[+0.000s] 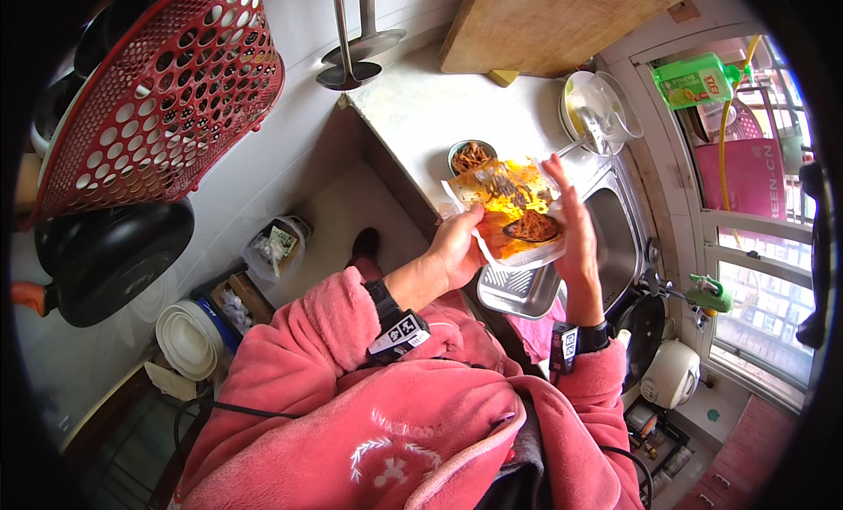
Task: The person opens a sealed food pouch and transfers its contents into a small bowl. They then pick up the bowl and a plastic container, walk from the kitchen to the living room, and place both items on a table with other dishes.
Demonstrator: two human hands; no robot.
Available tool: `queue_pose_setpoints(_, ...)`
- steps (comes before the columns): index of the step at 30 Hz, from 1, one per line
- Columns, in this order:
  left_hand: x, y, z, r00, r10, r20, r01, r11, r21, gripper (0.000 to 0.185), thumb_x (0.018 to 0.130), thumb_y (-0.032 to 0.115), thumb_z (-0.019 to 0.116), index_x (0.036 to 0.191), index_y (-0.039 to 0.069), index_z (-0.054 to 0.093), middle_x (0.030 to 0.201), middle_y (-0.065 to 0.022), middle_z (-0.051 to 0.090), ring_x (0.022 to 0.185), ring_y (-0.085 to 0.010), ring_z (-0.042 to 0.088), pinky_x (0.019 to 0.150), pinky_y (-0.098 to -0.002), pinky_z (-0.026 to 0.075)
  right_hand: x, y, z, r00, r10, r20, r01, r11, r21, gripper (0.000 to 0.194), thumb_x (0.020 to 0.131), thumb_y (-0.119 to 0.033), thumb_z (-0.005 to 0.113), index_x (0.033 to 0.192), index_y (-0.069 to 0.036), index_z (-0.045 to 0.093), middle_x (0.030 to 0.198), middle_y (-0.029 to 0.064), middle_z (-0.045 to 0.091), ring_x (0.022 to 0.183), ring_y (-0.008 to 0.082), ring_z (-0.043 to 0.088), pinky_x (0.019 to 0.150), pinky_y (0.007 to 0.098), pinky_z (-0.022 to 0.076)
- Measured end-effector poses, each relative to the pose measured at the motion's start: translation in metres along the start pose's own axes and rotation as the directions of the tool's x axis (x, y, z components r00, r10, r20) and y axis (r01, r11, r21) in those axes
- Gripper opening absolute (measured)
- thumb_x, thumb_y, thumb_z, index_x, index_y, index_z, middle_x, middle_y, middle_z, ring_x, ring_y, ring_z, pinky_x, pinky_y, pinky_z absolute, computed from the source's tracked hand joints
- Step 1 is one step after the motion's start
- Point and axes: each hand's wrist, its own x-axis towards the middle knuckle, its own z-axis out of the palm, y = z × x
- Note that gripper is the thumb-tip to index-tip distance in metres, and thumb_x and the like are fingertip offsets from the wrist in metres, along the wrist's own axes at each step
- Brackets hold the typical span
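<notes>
My left hand [461, 246] grips the lower left edge of a printed plastic food packet [500, 203], thumb on its front. The packet is orange and yellow, with pale edges and a picture of shredded food. My right hand [575, 230] stands upright along the packet's right edge with fingers extended; whether it grips the packet is hidden. Just behind the packet, a small bowl [489, 149] of brown shredded food sits on the white countertop [421, 108]. A perforated metal tray [520, 291] lies below the packet, near the sink.
A steel sink [609, 246] lies right of my right hand. Stacked dishes [586, 111] and a leaning wooden cutting board [553, 22] are farther back. Ladles [348, 75], a red perforated basket [164, 95] and a black pan [118, 259] hang at the left. A lined bin [276, 246] stands below.
</notes>
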Motion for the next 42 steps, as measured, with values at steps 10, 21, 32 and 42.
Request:
queue_pose_setpoints(10, 0.000, 0.001, 0.003, 1.000, -0.005, -0.006, 0.005, 0.998, -0.066, 0.032, 0.103, 0.030, 0.045, 0.122, 0.006, 0.055, 0.113, -0.0102, 0.065, 0.102, -0.0263, 0.064, 0.092, -0.0441, 0.052, 0.000, 0.004, -0.003, 0.993, -0.065, -0.097, 0.080, 0.983, 0.167, 0.066, 0.098, -0.046, 0.043, 0.147, -0.003, 0.037, 0.156, 0.0119, 0.028, 0.148, 0.0255, 0.015, 0.119, 0.0424, 0.0132)
queue_pose_setpoints(21, 0.007, 0.003, -0.009, 0.999, -0.039, 0.003, 0.039, 0.995, 0.096, 0.031, 0.098, 0.029, 0.054, 0.121, 0.007, 0.058, 0.111, -0.0074, 0.067, 0.098, -0.0244, 0.066, 0.085, -0.0432, 0.055, -0.002, -0.012, -0.002, 0.983, 0.077, -0.169, -0.071, 0.997, 0.044, 0.050, 0.083, -0.004, 0.053, 0.133, 0.000, 0.053, 0.156, 0.0175, 0.026, 0.144, 0.0295, 0.028, 0.112, 0.0367, 0.0307)
queue_pose_setpoints(32, 0.008, 0.007, -0.007, 0.983, -0.146, 0.113, 0.158, 0.981, -0.108, 0.033, 0.087, 0.015, 0.068, 0.118, 0.008, 0.060, 0.110, -0.0067, 0.068, 0.100, -0.0237, 0.065, 0.097, -0.0442, 0.050, -0.003, -0.023, 0.002, 0.975, 0.176, -0.139, -0.175, 0.984, 0.018, 0.052, 0.076, 0.006, 0.046, 0.127, 0.005, 0.056, 0.152, 0.0185, 0.033, 0.135, 0.0288, 0.042, 0.111, 0.0352, 0.0357)
queue_pose_setpoints(42, 0.032, -0.006, -0.017, 0.994, -0.109, -0.001, 0.109, 0.992, -0.056, 0.019, 0.088, 0.009, 0.069, 0.107, 0.007, 0.066, 0.104, -0.0059, 0.070, 0.097, -0.0216, 0.066, 0.094, -0.0414, 0.053, 0.000, -0.019, 0.004, 0.981, 0.162, -0.102, -0.166, 0.985, -0.035, 0.051, 0.077, 0.005, 0.046, 0.127, 0.007, 0.055, 0.152, 0.0193, 0.032, 0.136, 0.0305, 0.041, 0.112, 0.0360, 0.0349)
